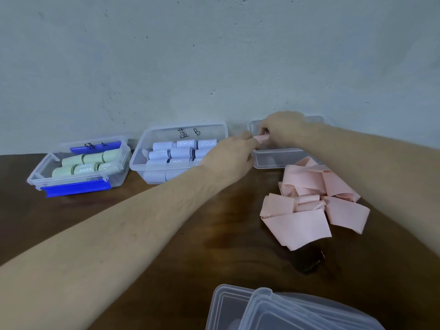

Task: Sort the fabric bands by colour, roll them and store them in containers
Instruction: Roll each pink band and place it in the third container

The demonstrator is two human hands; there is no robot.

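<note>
Both hands meet over the right-hand clear box (273, 160), which stands on the dark wooden bench (214, 234) against the pale wall (214, 55). The left hand (228, 153) and the right hand (283, 129) hold a small pink roll (262, 138) between them, just above the box's open top. The fingers of both hands are curled round the ends of the roll, pinching it; the roll's middle shows between them. How much already lies inside this box cannot be told, since the hands and the cloudy wall hide most of it.

Just left of that box stands the middle box (178, 129), marked with a handwritten sign and the letter B on its far wall. It holds pale blue rolls (181, 152) packed in rows, some printed with "20 LB". Further left of it stands a third box (76, 179) with blue clasps on its near and far edges, holding pale green rolls (88, 163) lying side by side.

Just in front of the right-hand box, on the bench, lies a loose heap of pink bands (309, 206), unrolled, folded and overlapping, with one or two partly curled pieces in the middle of the heap. Well in front of that heap, at the near edge of the bench, lie clear plastic lids (273, 310), stacked askew on one another.
</note>
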